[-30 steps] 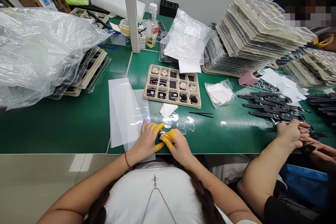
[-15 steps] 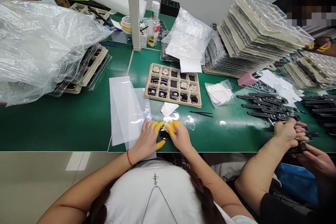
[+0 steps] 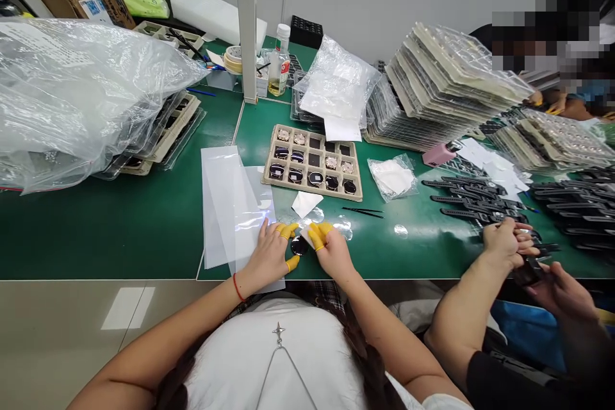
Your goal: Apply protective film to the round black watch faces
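My left hand [image 3: 269,255] and my right hand [image 3: 329,250] meet over the green table [image 3: 120,224] near its front edge, both with yellow finger cots on the fingertips. Between them lies a small round black watch face [image 3: 300,246]; my left thumb and forefinger hold its left side. The fingertips of my right hand pinch a small clear film piece [image 3: 306,232] just above the watch face. A beige tray [image 3: 314,163] with rows of watch faces sits a short way beyond my hands. Clear plastic sheets [image 3: 230,205] lie under my left hand.
Black tweezers [image 3: 362,211] and round clear films [image 3: 342,226] lie right of my hands. A co-worker's hands [image 3: 509,243] handle black straps [image 3: 473,195] at the right. Stacked trays [image 3: 446,90], a bagged tray pile [image 3: 72,90], a white post [image 3: 247,25] and a bottle [image 3: 278,64] stand farther back.
The watch face has come down flat onto the table between my hands. My right fingertips have lifted off it to pinch the film above it. The co-worker's hands have shifted slightly left.
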`<state>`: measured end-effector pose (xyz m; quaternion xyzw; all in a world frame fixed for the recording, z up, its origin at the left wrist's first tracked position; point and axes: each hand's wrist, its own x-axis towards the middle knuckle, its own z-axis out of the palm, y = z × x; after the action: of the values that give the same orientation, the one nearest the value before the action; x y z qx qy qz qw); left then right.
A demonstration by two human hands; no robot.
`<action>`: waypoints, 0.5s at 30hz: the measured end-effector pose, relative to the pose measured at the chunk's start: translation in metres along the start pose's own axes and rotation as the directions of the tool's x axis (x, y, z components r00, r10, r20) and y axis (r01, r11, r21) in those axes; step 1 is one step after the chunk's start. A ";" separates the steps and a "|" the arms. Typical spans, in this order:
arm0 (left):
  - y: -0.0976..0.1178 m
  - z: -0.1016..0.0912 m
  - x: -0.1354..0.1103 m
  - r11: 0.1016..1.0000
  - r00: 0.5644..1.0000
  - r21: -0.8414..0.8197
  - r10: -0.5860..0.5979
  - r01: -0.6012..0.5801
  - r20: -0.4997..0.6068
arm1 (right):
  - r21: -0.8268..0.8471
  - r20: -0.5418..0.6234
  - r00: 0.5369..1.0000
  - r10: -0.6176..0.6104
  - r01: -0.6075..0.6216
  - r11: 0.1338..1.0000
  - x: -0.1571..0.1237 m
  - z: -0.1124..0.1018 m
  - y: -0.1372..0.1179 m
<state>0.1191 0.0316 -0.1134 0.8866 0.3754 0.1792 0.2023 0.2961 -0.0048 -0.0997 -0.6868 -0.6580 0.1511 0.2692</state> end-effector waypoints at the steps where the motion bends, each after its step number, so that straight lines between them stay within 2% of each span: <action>1: -0.001 0.001 0.000 1.000 1.000 0.004 0.002 -0.002 -0.006 | -0.034 -0.006 0.999 -0.047 0.046 0.998 -0.005 0.002 -0.002; 3: 0.000 0.001 0.002 1.000 1.000 0.011 0.000 0.000 -0.009 | -0.123 -0.037 0.997 -0.073 0.068 0.990 -0.011 0.006 -0.001; 6: 0.002 -0.002 0.003 1.000 1.000 0.009 -0.006 0.005 0.002 | -0.244 -0.122 0.992 0.033 -0.062 0.968 -0.012 0.009 0.008; 8: 0.003 -0.003 0.003 1.000 1.000 0.001 -0.007 0.007 0.003 | -0.250 -0.147 0.985 0.091 -0.126 0.960 -0.011 0.008 0.011; 12: 0.002 -0.003 0.002 1.000 1.000 -0.011 0.007 -0.007 -0.014 | -0.160 -0.108 0.994 0.027 -0.045 0.986 -0.019 0.009 0.002; 15: 0.002 -0.003 0.002 1.000 1.000 -0.014 0.000 0.000 -0.016 | -0.248 -0.140 0.990 0.003 -0.038 0.968 -0.027 0.010 0.004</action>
<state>0.1205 0.0324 -0.1092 0.8837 0.3758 0.1890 0.2054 0.2912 -0.0293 -0.1138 -0.7310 -0.6443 0.0219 0.2239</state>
